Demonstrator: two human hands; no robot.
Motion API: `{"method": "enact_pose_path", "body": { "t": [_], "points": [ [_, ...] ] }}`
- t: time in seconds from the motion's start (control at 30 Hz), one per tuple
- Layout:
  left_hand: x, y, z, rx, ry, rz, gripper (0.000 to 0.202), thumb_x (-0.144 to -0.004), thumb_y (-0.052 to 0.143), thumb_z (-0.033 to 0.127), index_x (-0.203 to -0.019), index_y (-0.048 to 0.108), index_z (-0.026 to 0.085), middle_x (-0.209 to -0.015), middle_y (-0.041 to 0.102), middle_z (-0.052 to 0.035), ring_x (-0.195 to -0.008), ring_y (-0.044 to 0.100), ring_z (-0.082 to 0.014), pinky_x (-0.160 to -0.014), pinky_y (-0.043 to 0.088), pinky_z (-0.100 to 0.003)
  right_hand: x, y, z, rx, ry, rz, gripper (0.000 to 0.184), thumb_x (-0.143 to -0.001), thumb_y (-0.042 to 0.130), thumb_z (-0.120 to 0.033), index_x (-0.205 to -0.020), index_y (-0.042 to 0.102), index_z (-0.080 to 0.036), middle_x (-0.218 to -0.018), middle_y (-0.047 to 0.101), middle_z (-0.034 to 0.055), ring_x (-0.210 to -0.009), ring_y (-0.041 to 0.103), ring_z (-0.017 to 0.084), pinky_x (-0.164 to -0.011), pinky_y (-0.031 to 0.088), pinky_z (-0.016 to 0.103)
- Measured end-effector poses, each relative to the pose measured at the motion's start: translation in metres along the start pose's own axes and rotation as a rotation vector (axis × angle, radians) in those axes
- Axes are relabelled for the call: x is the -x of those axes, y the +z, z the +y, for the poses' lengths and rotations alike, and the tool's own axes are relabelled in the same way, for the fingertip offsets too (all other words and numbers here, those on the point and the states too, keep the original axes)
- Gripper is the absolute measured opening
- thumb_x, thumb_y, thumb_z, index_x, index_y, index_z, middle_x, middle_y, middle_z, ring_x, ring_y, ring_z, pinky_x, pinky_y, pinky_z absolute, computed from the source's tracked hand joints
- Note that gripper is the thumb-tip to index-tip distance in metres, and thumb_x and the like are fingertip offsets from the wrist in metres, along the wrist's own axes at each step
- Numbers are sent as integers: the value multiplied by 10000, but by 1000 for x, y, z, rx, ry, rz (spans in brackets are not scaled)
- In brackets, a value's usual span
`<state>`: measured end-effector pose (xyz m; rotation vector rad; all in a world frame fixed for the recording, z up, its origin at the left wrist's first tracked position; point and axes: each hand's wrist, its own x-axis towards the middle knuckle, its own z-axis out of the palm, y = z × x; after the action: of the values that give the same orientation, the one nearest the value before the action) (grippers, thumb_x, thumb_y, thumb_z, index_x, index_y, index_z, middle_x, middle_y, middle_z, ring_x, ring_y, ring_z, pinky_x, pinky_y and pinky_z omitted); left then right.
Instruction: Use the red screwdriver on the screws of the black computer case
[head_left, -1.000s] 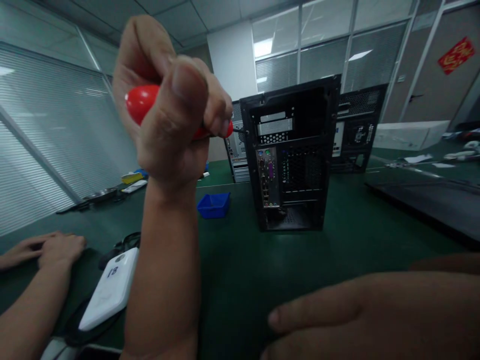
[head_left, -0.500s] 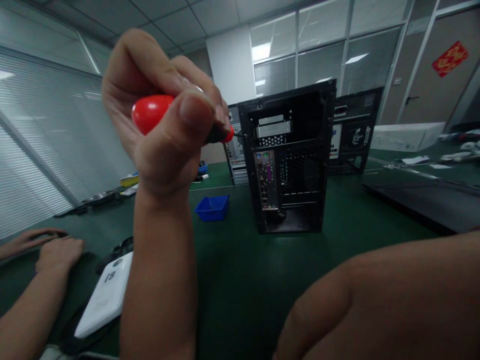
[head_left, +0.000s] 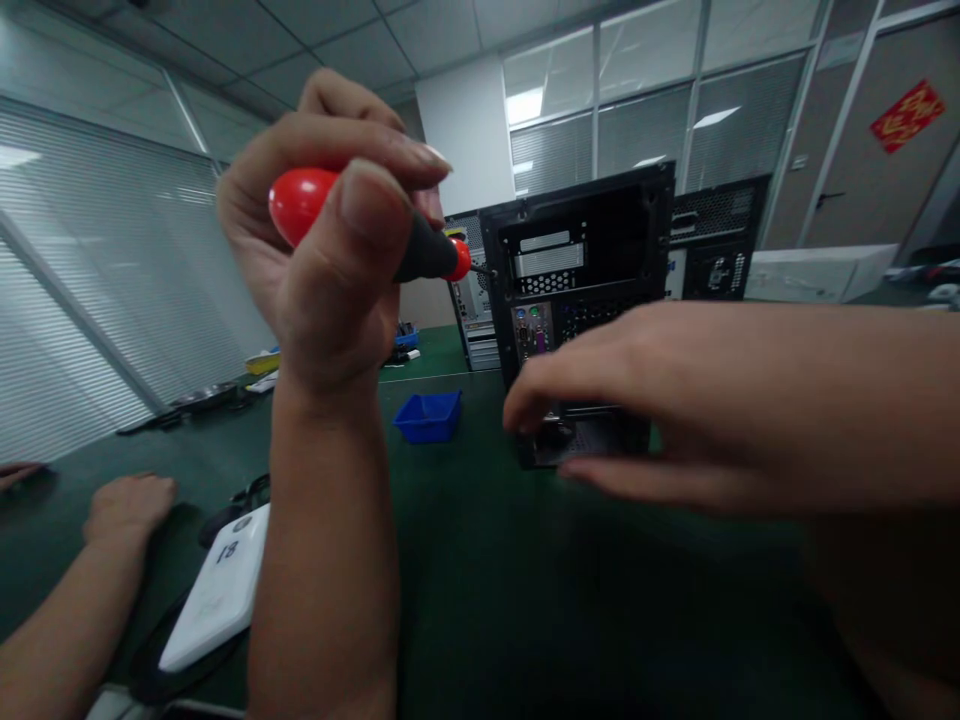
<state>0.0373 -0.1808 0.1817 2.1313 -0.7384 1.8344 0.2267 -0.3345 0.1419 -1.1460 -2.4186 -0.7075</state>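
My left hand (head_left: 330, 280) is raised in front of me, fingers closed round a screwdriver (head_left: 296, 200) with a red and black handle. Its tip meets the upper left rear edge of a black computer case (head_left: 585, 235), which stands upright on the green table (head_left: 487, 590) with its back panel toward me. My right hand (head_left: 675, 400) reaches in from the right, crossing in front of the case's lower half. Its fingers are stretched out and hold nothing.
A small blue bin (head_left: 427, 415) sits left of the case. A white device (head_left: 217, 590) with dark cables lies at the near left. Another person's hand (head_left: 131, 505) rests on the table there. More computer cases (head_left: 712, 250) stand behind.
My right hand rose from the lower right and moved left across the front of the case. My left hand shifted its grip on the screwdriver, showing the black part of the handle.
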Motion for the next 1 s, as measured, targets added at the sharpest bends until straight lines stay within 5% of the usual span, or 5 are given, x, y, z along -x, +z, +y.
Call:
{"method": "enact_pose_path", "body": {
  "t": [0.17, 0.3, 0.47, 0.67, 1.0],
  "points": [
    [4, 3, 15, 100, -125, -8, 404, -758, 751, 638, -904, 795, 264, -824, 543, -35, -713, 563, -152, -696, 523, -334, -35, 12, 32, 60, 117, 202, 332, -923, 578, -318, -1240, 660, -261, -1193, 626, -11, -1096, 618, 208, -993, 538, 388],
    [6, 7, 23, 77, -164, 18, 472, -680, 797, 656, -1004, 772, 313, -867, 613, -2, -708, 536, -130, -709, 541, -294, -49, 46, 58, 279, 288, 343, 658, -957, 593, -434, -1560, 401, -255, -1559, 329, 28, -1512, 251, 301, -1300, 223, 549],
    [4, 1, 15, 58, -89, 8, 531, -681, 829, 613, -1073, 715, 275, -942, 667, 10, -768, 619, -154, -703, 581, -297, -54, 81, 71, 403, 353, 322, 860, -933, 608, -562, -1652, 227, -284, -1648, 68, 19, -1573, -31, 320, -1273, -28, 676],
    [5, 10, 14, 127, -180, -6, 463, -759, 742, 643, -1002, 701, 251, -913, 701, -9, -827, 694, -208, -799, 595, -370, -59, 89, 63, 395, 387, 350, 950, -815, 681, -534, -1635, 231, -367, -1625, 146, -36, -1564, -61, 338, -1232, 8, 744],
    [-7, 21, 3, 234, -172, 102, 675, -869, 321, 839, -1083, 623, 275, -906, 672, -51, -1166, 679, -320, -869, 602, -445, -59, 92, 55, 286, 384, 378, 754, -904, 617, -442, -1597, 335, -350, -1652, 60, -43, -1563, -93, 345, -1181, 335, 643]
  ]
}}
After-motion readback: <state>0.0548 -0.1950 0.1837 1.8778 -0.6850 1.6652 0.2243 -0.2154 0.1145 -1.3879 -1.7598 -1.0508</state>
